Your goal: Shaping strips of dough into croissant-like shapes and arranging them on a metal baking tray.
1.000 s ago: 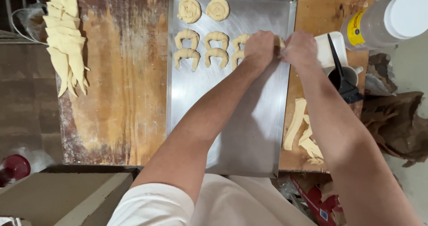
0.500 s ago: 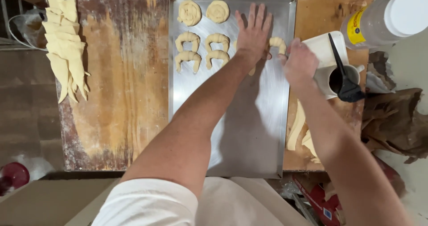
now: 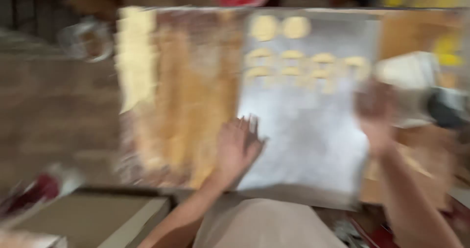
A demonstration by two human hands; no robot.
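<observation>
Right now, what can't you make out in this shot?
- Right hand: head view, motion blur; fingers smeared, cannot tell if it holds anything.
- Dough pieces on the tray: blurred, shapes and count unclear.
- Dough strips on the board: blur merges them into one pale band.
- Dark thing at right: blurred, kind unclear.
- Left hand: open, but whether it touches tray or board is unclear.

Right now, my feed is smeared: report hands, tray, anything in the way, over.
Left hand open, at near left edge of flat metal baking tray. Right hand blurred over right edge. Shaped pale dough pieces rowed at far end. Nothing between.
</observation>
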